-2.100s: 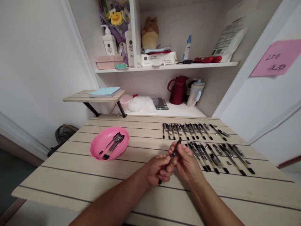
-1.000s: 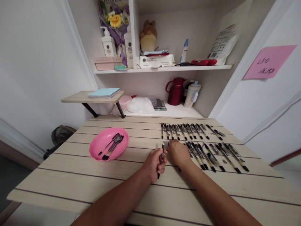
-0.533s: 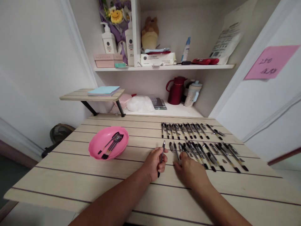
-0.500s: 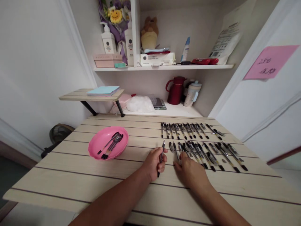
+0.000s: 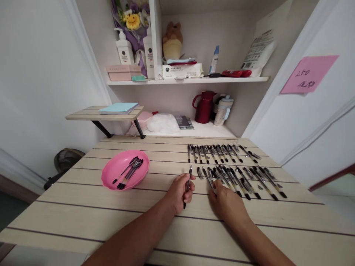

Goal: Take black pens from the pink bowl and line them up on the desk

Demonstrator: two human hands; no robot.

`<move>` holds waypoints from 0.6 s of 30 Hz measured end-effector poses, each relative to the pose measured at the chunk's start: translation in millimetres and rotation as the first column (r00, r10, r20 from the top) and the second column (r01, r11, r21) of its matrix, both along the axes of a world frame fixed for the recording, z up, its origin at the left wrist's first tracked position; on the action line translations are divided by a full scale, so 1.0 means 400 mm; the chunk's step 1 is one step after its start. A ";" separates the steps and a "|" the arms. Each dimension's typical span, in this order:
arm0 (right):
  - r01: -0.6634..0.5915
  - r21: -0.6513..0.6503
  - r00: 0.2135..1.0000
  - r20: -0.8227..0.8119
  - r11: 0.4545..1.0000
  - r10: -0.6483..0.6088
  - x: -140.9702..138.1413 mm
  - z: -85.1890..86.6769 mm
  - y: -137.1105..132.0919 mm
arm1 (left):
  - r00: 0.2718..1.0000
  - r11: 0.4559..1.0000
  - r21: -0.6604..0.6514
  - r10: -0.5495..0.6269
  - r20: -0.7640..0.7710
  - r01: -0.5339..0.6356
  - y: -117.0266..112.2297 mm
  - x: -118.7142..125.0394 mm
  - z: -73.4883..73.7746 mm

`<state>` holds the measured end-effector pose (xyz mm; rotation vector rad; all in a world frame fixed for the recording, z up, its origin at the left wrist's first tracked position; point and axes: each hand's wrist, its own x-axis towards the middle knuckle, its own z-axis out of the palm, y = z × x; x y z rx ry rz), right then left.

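Pink paper (image 5: pixel 313 75) at upper right of the head view reads "250", the characters beneath unclear. Near centre, the left hand (image 5: pixel 179 192) grips a black pen (image 5: pixel 189 180); beside it, the right hand (image 5: pixel 226 201) touches another pen (image 5: pixel 208 178), its grasp too hidden to tell.

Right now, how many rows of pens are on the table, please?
2: the far row of pens and the near row, where the right hand may hide some.

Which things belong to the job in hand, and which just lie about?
Likely in use:
pen in the left hand
near row of pens, at the right hand
far row of pens
pink bowl

Seemingly lying about:
red jug
plush toy
blue sheets
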<state>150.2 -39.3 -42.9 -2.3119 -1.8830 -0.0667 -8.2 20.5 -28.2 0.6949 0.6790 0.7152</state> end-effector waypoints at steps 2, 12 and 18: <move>0.007 -0.006 1.000 0.011 1.000 -0.007 0.001 0.002 -0.002 | 1.000 1.000 0.006 -0.006 -0.004 0.006 0.001 0.000 0.000; 0.042 0.049 0.998 0.044 0.998 -0.044 -0.007 0.006 -0.014 | 1.000 0.999 0.026 -0.025 -0.014 0.025 0.002 0.000 -0.003; -0.009 0.207 0.881 -0.462 0.978 0.106 -0.017 0.041 0.006 | 0.998 0.995 0.085 -0.046 -0.044 0.050 -0.007 0.005 0.001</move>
